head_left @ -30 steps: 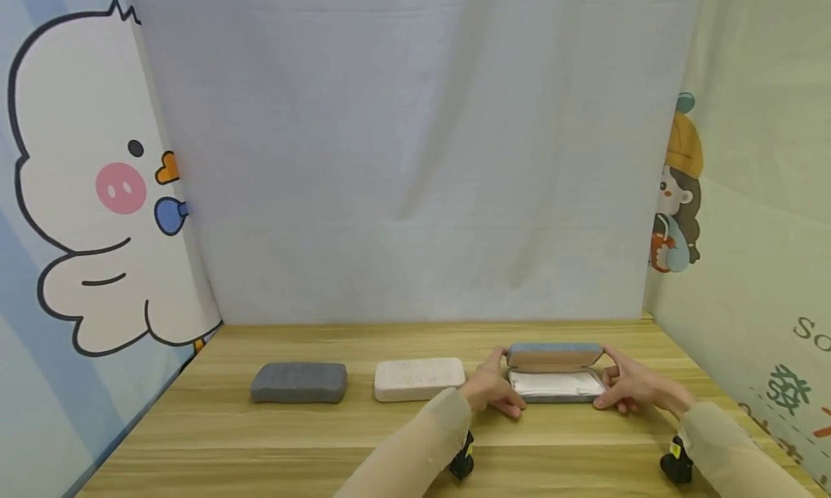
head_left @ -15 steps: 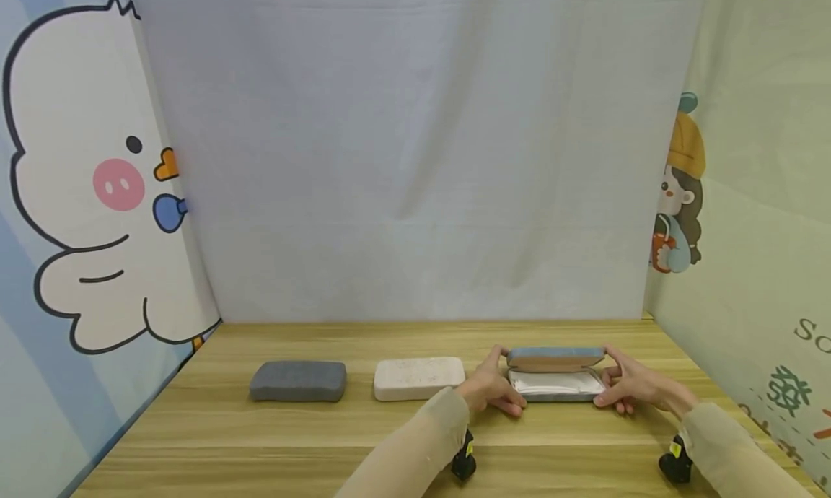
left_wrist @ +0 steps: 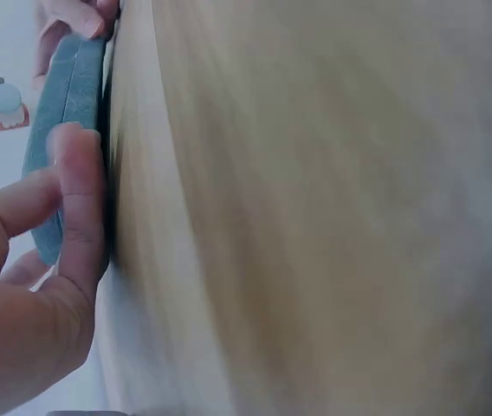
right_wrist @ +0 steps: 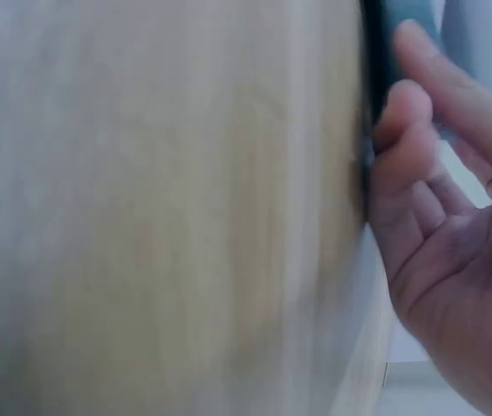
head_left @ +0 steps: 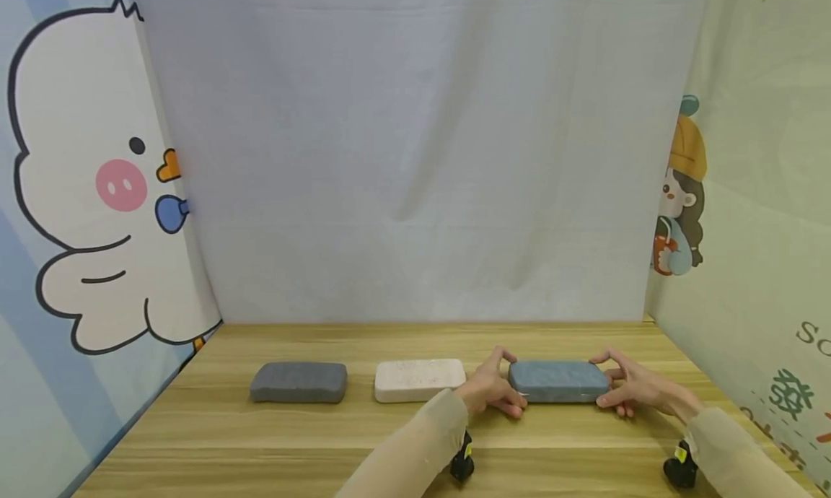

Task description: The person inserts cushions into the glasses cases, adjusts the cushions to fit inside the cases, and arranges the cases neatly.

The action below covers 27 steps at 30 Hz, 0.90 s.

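A blue glasses case (head_left: 558, 380) lies on the right part of the wooden table with its lid down. In the left wrist view, the seam runs along the side of the blue case (left_wrist: 80, 87). My left hand (head_left: 488, 388) holds its left end, thumb at the near side and a finger at the far corner. At the opposite end, my right hand (head_left: 639, 388) grips the case in much the same way. The right wrist view shows the right hand (right_wrist: 471, 234) with bent fingers against the case's edge. What lay inside the case is hidden by the lid.
Left of the blue case stand a white glasses case (head_left: 420, 379) and, farther left, a dark grey one (head_left: 299, 382), both with lids down. A pale curtain (head_left: 415, 151) hangs behind the table (head_left: 311, 447). Printed cloths flank both sides.
The blue case's lid has swung down from raised to lowered, covering the white contents. My fingers at the far corners came down with it. The other two cases have stayed in place.
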Each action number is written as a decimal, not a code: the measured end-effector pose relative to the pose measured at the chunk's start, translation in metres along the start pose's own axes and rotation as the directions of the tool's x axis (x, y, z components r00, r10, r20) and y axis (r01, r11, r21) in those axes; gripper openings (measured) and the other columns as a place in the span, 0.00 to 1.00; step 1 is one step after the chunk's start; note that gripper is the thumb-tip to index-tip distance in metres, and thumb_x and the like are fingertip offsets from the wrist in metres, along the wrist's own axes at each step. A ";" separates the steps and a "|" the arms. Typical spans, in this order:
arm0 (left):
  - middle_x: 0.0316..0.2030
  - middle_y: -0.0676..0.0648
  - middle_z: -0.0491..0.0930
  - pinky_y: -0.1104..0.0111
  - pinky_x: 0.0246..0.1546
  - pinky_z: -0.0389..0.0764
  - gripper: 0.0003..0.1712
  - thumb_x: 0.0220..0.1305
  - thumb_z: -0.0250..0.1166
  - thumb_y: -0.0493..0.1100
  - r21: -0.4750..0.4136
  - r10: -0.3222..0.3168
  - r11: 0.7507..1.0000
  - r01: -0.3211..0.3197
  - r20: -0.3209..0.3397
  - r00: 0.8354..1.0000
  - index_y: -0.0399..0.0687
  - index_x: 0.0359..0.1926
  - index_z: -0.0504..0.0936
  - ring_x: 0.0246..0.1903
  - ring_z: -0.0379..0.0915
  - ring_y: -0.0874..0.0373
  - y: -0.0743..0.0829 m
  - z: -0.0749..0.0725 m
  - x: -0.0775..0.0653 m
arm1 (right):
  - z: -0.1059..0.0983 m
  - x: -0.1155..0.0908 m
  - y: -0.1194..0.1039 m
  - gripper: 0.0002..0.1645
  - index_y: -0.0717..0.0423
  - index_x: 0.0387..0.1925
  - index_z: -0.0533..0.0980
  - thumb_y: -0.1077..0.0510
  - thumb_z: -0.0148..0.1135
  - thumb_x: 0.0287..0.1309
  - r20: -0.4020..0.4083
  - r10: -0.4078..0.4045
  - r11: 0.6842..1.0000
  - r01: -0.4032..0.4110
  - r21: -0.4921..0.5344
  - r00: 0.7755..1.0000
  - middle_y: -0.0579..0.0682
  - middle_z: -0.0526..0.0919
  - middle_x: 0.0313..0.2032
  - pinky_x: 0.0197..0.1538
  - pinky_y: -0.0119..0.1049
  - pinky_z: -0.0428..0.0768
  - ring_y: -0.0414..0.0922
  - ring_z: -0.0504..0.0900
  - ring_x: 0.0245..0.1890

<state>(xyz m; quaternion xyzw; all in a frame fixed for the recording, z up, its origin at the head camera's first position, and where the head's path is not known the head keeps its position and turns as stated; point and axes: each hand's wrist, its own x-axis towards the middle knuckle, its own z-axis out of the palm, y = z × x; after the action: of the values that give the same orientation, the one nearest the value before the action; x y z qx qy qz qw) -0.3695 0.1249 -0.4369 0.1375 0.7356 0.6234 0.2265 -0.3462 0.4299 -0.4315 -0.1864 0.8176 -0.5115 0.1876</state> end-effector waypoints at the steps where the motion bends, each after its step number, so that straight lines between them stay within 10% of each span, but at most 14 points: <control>1: 0.27 0.37 0.84 0.71 0.14 0.81 0.40 0.49 0.66 0.19 0.011 0.004 1.000 -0.004 0.001 1.000 0.55 0.57 0.64 0.11 0.75 0.58 0.001 0.000 -0.001 | 0.000 -0.001 -0.001 0.46 0.67 0.67 0.43 0.64 0.63 0.60 0.006 -0.003 1.000 0.003 -0.003 1.000 0.49 0.71 0.27 0.20 0.30 0.79 0.38 0.76 0.18; 15: 0.21 0.37 0.79 0.67 0.17 0.84 0.44 0.44 0.67 0.16 0.126 0.058 0.991 -0.053 -0.035 0.998 0.51 0.60 0.64 0.12 0.77 0.55 0.003 -0.004 -0.003 | -0.003 -0.003 -0.020 0.40 0.69 0.65 0.51 0.68 0.62 0.57 0.056 -0.081 0.980 0.090 -0.177 0.995 0.57 0.76 0.29 0.20 0.33 0.79 0.41 0.78 0.19; 21: 0.28 0.33 0.82 0.60 0.26 0.87 0.40 0.53 0.63 0.22 0.103 0.116 0.988 -0.112 -0.032 0.993 0.47 0.64 0.60 0.15 0.78 0.55 0.018 -0.033 -0.015 | 0.004 0.000 -0.057 0.40 0.72 0.68 0.52 0.65 0.59 0.60 -0.097 -0.088 0.924 0.045 -0.380 0.991 0.55 0.75 0.32 0.18 0.33 0.77 0.41 0.76 0.19; 27: 0.41 0.40 0.77 0.56 0.41 0.86 0.24 0.68 0.61 0.46 0.201 0.279 0.946 -0.253 -0.111 0.954 0.46 0.62 0.67 0.34 0.81 0.50 0.049 -0.069 -0.048 | 0.020 0.008 -0.104 0.34 0.70 0.67 0.58 0.56 0.56 0.68 -0.279 -0.274 0.844 0.091 -0.528 0.920 0.62 0.81 0.40 0.25 0.33 0.83 0.38 0.80 0.28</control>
<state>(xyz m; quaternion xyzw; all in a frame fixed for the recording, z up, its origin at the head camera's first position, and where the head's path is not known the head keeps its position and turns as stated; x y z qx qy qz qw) -0.3668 0.0516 -0.3727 0.2127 0.7788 0.5854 0.0748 -0.3317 0.3682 -0.3464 -0.2150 0.9207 -0.3195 -0.0637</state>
